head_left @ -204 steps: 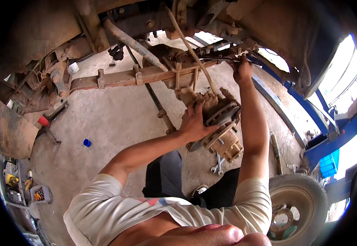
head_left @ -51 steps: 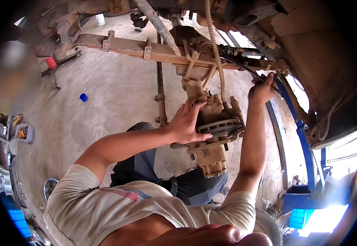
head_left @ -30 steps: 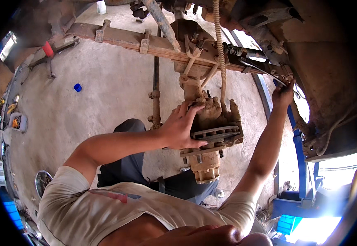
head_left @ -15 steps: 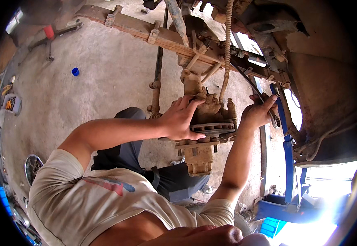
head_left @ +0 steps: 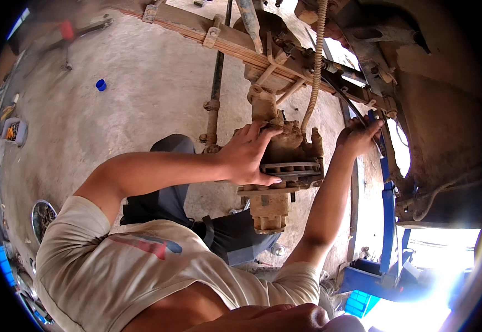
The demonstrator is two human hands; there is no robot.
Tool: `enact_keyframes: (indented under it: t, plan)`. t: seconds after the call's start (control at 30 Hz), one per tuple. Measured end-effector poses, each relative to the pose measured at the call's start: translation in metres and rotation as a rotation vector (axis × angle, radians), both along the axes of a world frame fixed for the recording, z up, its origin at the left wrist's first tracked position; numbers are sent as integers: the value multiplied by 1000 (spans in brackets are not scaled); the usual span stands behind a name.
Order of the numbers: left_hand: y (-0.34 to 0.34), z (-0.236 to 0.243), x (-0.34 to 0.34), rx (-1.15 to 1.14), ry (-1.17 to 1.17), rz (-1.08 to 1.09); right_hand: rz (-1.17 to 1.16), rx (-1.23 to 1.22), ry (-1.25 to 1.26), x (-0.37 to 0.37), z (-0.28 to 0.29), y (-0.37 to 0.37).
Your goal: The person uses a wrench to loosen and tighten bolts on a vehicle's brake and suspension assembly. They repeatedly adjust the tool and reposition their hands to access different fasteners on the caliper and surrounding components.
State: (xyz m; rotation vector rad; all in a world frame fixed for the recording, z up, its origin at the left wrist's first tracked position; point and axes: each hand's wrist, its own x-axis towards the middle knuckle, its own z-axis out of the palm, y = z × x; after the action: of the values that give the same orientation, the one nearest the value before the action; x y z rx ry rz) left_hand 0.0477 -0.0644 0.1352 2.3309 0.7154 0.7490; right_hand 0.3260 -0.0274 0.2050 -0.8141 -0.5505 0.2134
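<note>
My left hand (head_left: 246, 157) grips the left side of a dirt-caked hub assembly (head_left: 285, 144). Its fingers lie on the brown casting and its thumb presses by the edge of the brake disc (head_left: 293, 169). My right hand (head_left: 358, 138) is closed around a long dark wrench (head_left: 349, 102), right of the assembly. The wrench slants up and left toward the leaf spring (head_left: 241, 59); what its far end meets is hard to make out. Its near end shows just below my fist.
A ribbed hose (head_left: 317, 66) hangs beside the assembly. A blue stand (head_left: 388, 221) rises at the right, near the dark vehicle body (head_left: 440, 110). On the concrete floor are a blue cup (head_left: 101, 85), a parts bin (head_left: 14, 131) and a round pan (head_left: 44, 218).
My right hand has moved up and slightly right with the wrench, whose near end is now less visible. My left hand stays on the hub assembly. The view has shifted slightly.
</note>
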Motion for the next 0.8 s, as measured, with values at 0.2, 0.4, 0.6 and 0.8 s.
enact_keyframes:
  t: [0.2, 0.4, 0.6, 0.8]
  plan:
    - [1, -1, -1, 22, -4, 16, 225, -103, 115, 84, -5, 56]
    - [4, -4, 1, 40, -42, 18, 495, -262, 217, 153, -21, 143]
    - [2, -4, -2, 31, -44, 35, 305, -49, 151, 156, -7, 101]
    - [1, -4, -2, 29, -32, 20, -90, -70, 147, 58, 27, -3]
